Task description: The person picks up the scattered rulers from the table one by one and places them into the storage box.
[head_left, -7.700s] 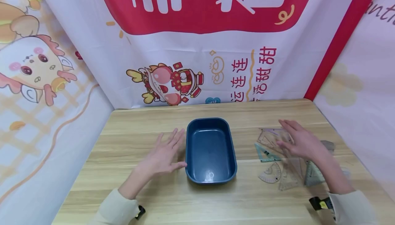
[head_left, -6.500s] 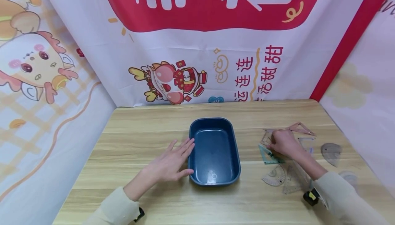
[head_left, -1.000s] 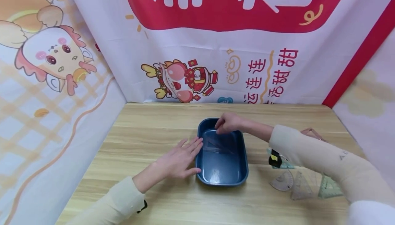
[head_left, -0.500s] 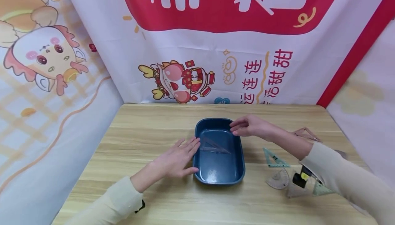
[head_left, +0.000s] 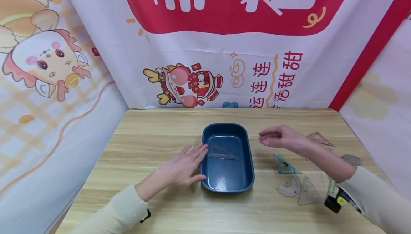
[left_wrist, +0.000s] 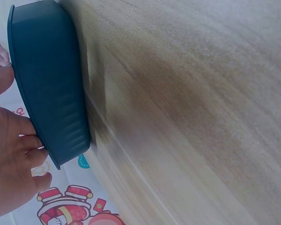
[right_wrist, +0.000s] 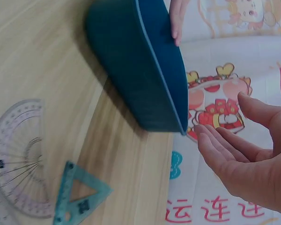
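A dark blue tray (head_left: 227, 187) stands mid-table, with a clear set square (head_left: 223, 152) lying inside it. My left hand (head_left: 181, 166) rests on the tray's left rim, fingers spread; the left wrist view shows its fingertips on the rim of the tray (left_wrist: 49, 79). Right of the tray, my right hand (head_left: 284, 137) hovers empty with its fingers extended. Below and beside it lie a teal set square (head_left: 287, 166), a clear protractor (head_left: 290, 186) and a clear triangle (head_left: 308, 192). The right wrist view shows the teal set square (right_wrist: 79, 194) and protractor (right_wrist: 21, 159).
Further right are a pinkish set square (head_left: 320, 138), a grey protractor (head_left: 351, 159) and a green set square (head_left: 333, 189), partly covered by the right wrist's camera. Printed cloth (head_left: 192, 48) hangs behind the table (head_left: 154, 127) and at both sides.
A clear set square lies in the tray, which was bare in the oldest frames. My right hand has let go of it and moved right, out past the rim. My left hand stays on the rim.
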`<move>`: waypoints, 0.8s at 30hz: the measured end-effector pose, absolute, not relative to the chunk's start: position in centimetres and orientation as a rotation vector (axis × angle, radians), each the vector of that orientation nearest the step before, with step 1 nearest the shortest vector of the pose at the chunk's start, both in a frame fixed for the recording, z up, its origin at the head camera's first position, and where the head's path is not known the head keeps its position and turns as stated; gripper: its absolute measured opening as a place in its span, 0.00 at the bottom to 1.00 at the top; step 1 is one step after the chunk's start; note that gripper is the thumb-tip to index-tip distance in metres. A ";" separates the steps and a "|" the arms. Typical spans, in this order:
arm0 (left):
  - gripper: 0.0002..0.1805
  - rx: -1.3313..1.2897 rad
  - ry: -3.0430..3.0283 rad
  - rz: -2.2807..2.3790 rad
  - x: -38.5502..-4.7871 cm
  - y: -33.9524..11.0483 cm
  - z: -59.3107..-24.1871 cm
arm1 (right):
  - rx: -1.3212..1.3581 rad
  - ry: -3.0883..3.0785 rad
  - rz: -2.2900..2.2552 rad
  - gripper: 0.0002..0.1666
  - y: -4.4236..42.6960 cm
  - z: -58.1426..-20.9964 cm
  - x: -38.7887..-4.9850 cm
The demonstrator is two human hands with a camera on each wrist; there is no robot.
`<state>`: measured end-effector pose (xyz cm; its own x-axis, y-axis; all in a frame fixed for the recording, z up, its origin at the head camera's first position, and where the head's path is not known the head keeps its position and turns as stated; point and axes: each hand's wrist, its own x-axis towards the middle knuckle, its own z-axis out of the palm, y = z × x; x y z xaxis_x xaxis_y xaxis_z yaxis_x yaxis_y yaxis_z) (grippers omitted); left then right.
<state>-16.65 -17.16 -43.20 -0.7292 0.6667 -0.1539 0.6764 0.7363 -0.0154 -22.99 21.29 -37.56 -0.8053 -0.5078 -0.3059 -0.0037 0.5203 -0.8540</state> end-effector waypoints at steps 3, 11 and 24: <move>0.49 1.094 2.798 -0.113 -16.7 -17.2 -43.1 | -0.402 2.213 -1.292 0.34 22.5 -38.0 -22.6; 0.49 1.091 2.798 -0.109 -16.6 -17.1 -43.2 | -0.368 2.196 -1.320 0.37 24.7 -39.2 -21.8; 0.49 1.077 2.788 -0.080 -16.7 -17.1 -43.3 | -0.506 2.561 -1.113 0.30 25.7 -42.6 -20.7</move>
